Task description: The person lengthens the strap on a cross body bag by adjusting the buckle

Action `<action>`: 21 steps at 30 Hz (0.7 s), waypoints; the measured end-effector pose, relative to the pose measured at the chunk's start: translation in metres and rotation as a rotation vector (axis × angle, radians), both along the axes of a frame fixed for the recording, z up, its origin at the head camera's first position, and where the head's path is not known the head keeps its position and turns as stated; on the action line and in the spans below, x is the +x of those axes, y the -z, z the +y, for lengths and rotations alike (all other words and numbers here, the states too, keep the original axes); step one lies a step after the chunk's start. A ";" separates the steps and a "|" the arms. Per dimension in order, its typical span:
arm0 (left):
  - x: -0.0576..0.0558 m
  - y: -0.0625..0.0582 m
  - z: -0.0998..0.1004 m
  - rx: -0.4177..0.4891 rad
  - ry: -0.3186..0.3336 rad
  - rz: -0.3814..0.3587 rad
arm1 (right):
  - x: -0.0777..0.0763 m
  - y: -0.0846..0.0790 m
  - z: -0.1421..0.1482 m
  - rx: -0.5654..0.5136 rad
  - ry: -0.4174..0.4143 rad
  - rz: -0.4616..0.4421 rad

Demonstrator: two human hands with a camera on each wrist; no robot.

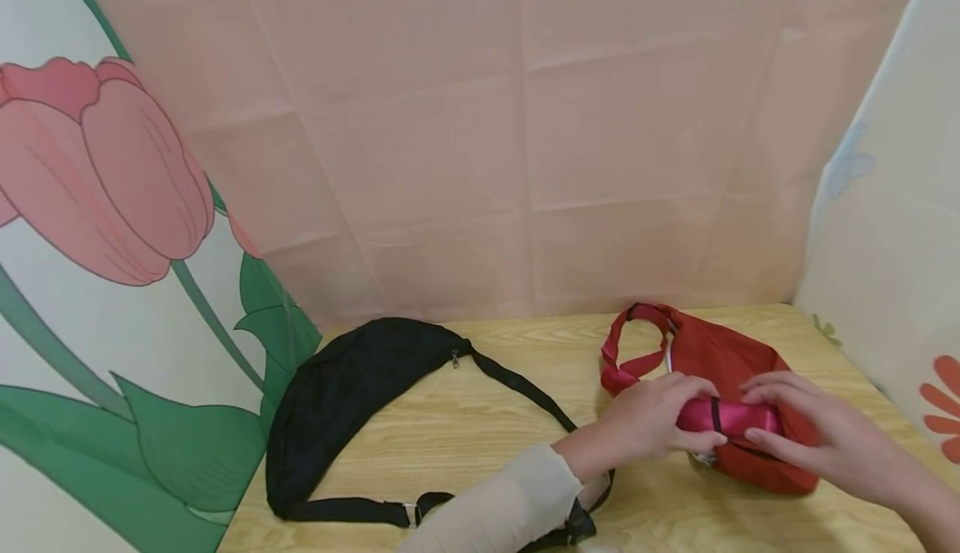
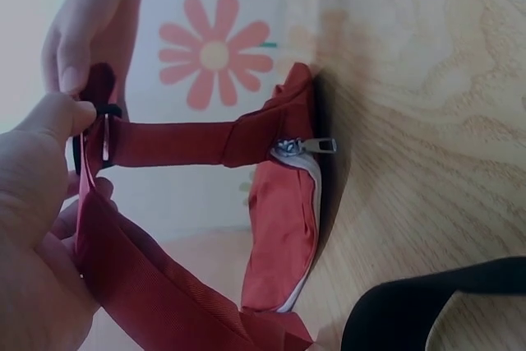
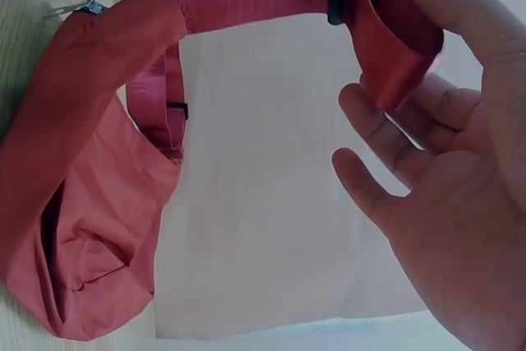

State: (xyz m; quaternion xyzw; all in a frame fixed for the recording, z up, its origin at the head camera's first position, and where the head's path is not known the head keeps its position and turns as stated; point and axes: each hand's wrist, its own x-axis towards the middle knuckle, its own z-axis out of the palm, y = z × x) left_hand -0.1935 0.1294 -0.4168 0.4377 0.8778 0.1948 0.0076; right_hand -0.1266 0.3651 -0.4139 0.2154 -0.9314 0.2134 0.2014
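A red waist bag (image 1: 723, 349) lies at the right of the table, its red webbing strap (image 1: 738, 420) raised in front of it. My left hand (image 1: 648, 420) pinches this strap at a black slider buckle (image 2: 107, 110), thumb on the buckle's edge. On the other side, my right hand (image 1: 832, 436) holds the folded strap loop (image 3: 399, 55) loosely, with the thumb at its upper edge and fingertips against its lower side. A metal zipper pull (image 2: 320, 145) hangs at the bag's end. The bag's far side is hidden in the head view.
A black waist bag (image 1: 360, 395) lies on the left of the wooden table (image 1: 420, 445), its strap (image 1: 517, 382) curving toward my left forearm. Behind the table hangs a pinkish cloth (image 1: 525, 161). Flower-printed sheets stand at both sides.
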 end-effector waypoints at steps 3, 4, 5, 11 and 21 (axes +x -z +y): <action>-0.001 -0.001 -0.001 0.006 0.005 0.013 | 0.001 0.000 0.001 -0.014 -0.013 0.015; -0.001 -0.001 -0.002 0.007 0.008 0.018 | 0.001 0.000 0.001 -0.020 -0.017 0.017; -0.001 -0.002 -0.002 0.006 0.012 0.018 | 0.001 0.000 0.000 -0.021 -0.021 0.016; 0.000 -0.005 -0.001 -0.011 0.023 -0.015 | -0.002 0.000 -0.008 -0.002 -0.061 0.042; 0.002 -0.005 -0.002 -0.016 0.029 -0.026 | 0.000 0.002 -0.008 -0.012 -0.056 0.002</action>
